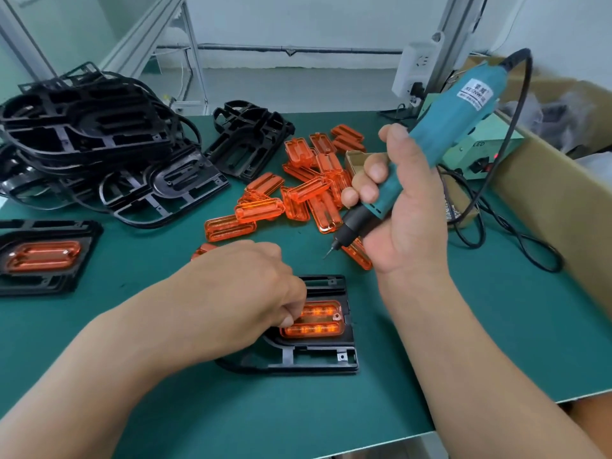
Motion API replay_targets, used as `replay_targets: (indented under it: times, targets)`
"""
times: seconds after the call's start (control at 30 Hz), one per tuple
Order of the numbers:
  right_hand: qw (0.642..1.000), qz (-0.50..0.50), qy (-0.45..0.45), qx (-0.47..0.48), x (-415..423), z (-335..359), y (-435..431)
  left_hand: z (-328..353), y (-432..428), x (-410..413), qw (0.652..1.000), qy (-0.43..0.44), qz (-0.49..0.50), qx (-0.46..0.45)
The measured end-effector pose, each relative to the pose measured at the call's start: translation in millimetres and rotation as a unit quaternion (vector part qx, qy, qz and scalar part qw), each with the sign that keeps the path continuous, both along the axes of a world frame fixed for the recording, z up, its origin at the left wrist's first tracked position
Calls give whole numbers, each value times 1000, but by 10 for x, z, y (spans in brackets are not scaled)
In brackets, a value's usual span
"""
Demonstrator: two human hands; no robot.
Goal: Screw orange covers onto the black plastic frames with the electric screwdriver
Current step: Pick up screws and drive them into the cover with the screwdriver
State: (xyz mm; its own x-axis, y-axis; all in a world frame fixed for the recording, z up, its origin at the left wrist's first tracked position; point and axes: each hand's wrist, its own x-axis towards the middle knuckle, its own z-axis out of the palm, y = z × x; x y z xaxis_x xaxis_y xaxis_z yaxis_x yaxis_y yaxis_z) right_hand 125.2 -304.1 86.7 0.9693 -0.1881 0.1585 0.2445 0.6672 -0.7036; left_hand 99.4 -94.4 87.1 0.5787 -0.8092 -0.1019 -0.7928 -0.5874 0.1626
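The head view shows a dark green table mat [463, 326] before a pale wall, with grey metal bars standing at the far edge and a white power strip [417, 67] fixed on one of them. At the right side stands a big cardboard box [546, 200], and just beside it a pale green power unit [477, 150] with a small red light. A high pile of black frames [82, 134] lies at the far left, and a heap of loose orange covers [308, 183] lies in the middle. One frame with a cover in it [43, 256] lies flat at the left edge. Near the front, a black frame [318, 356] lies flat on the mat with an orange cover [318, 321] sitting in its opening. The left hand [251, 286] has its fingers bent down, the tips together on the left end of this cover; I cannot tell if they pinch something small. The right hand [397, 207] is closed firmly around the blue electric screwdriver [453, 117], held tilted, its thin tip in the air above the mat, apart from the frame.
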Motion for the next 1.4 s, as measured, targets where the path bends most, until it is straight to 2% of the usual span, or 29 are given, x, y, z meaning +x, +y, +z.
replay_targets:
  times: [0.13, 0.2, 0.27, 0.33, 0.4, 0.47, 0.5, 0.6, 0.63, 0.67, 0.77, 1.0, 1.2, 1.27, 1.4]
  targets:
    - [1000, 0, 7, -2, 3, -12, -5, -10, 7, -20, 1000, -4, 15, 4]
    - [999, 1, 9, -34, 14, 27, -54, -33, 1, -36, 1000, -21, 19, 13]
    - [993, 31, 8, -112, 24, 125, -155, -54, -6, -45, 999, -34, 21, 16]
    - [964, 72, -8, -257, 4, 261, -288, -64, -10, -37, 999, -34, 25, 13]
    - [896, 92, -20, -434, -74, 362, -373, -71, -8, -19, 999, -30, 26, 11]
    - [816, 104, -17, -568, -202, 375, -367, -68, -6, -7, 999, -27, 29, 12]
    - [776, 108, -13, -621, -278, 352, -346, -58, -8, -5, 999, -25, 32, 8]
    - [625, 117, -18, -771, -483, 205, -289, -23, 2, 1, 998, -25, 48, -12]
    - [595, 126, -14, -794, -541, 152, -278, -13, 8, -3, 998, -30, 55, -11]
    - [582, 131, -4, -803, -592, 105, -269, -7, 11, -8, 997, -40, 59, -9]
    - [584, 121, 10, -803, -697, 3, -272, -28, 16, -30, 996, -73, 56, -9]
    - [614, 119, 29, -780, -783, -71, -262, -4, -35, -50, 996, -64, 58, -3]
    - [689, 157, 87, -702, -749, -2, -306, 7, -58, -72, 996, -62, 62, 28]
    - [686, 170, 91, -702, -743, 20, -301, 20, -71, -85, 996, -62, 63, 29]
    - [651, 155, 89, -738, -763, 13, -298, 40, -79, -92, 996, -52, 73, 28]
